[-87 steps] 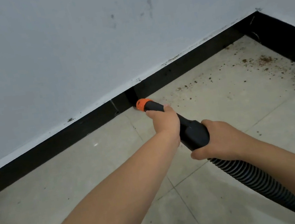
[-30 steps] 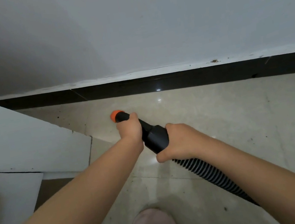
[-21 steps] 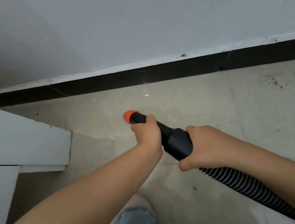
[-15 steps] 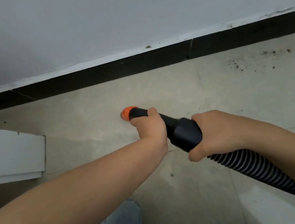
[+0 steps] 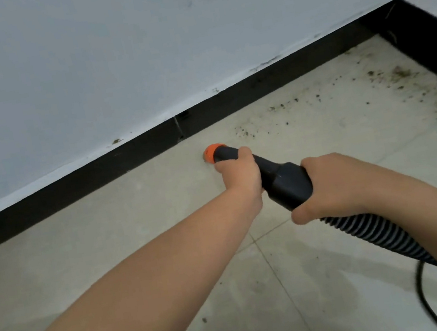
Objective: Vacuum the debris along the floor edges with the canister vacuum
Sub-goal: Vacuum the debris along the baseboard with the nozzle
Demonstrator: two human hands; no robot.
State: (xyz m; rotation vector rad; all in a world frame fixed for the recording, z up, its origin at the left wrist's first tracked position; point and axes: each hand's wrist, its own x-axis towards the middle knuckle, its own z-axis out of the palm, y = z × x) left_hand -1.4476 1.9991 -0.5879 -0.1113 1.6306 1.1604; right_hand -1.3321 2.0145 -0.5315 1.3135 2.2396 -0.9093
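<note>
On the tiled floor [image 5: 111,258] near the black skirting board [image 5: 124,163], the orange nozzle tip [image 5: 212,153] sat low over the tile, close to the board but apart from it (whether it touched the floor could not be told). Left hand [image 5: 239,175] was wrapped around the thin black tube just behind the tip; right hand [image 5: 330,185] gripped the wider black handle [image 5: 287,185] where the ribbed hose [image 5: 383,239] joined it. The canister itself was out of view.

Debris [image 5: 398,74] lay scattered to the right of the tip, thickest toward the corner [image 5: 398,2] and along the right-hand board — none of it under the nozzle at this moment.

Risks, as judged:
- Tip pointed at tile that looked already clean; a sweep that stopped short of the corner would leave the densest patch behind.
- Small round opening — fast passes would likely skip specks or flick them aside.
- Lifting the tip too high would weaken pickup; jamming it against the board could scuff it.
- Hose and the thin black cable [image 5: 423,290] trailed at lower right, near where feet would go; a tug or a step on either could jerk the nozzle off line.
</note>
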